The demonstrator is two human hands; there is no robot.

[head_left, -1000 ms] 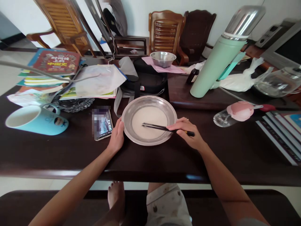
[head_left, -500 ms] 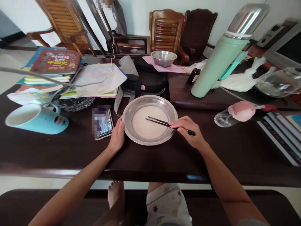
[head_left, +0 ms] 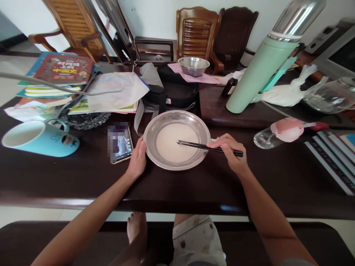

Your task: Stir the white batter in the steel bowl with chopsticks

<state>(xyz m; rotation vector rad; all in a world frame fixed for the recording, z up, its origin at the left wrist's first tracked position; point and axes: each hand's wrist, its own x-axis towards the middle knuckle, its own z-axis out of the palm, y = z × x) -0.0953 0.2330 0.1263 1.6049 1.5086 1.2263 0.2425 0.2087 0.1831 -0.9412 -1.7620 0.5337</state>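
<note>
Pale walls (head_left: 162, 22) and slatted wooden chairs (head_left: 197, 33) stand behind a dark, glossy table (head_left: 188, 192) crowded along its far side. Near the middle of its front stretch sits a wide metal basin (head_left: 176, 116) with a smooth whitish liquid (head_left: 173, 151) covering its bottom. At its left edge, the left hand (head_left: 137, 159) grips the side, thumb along the rim, the other fingers mostly hidden. Just beyond the opposite rim, the right hand (head_left: 231, 153) pinches a pair of black chopsticks (head_left: 198, 145) between thumb and fingers; they slant across the rim, held close together, with their tips at the liquid; whether the fingers touch the metal I cannot tell. Close by the left hand lies a phone (head_left: 124, 146), its screen lit, and farther left are a light-blue mug (head_left: 41, 139), a cut-glass dish (head_left: 88, 121) and a pile of books (head_left: 65, 70). Behind the basin rests a black bag (head_left: 177, 94), with a small steel bowl (head_left: 194, 69) on a pink sheet (head_left: 205, 79) beyond. To the right are a tall green thermos (head_left: 257, 77), a clear bottle with a pink top (head_left: 287, 130) and more stacked books (head_left: 330, 159).
</note>
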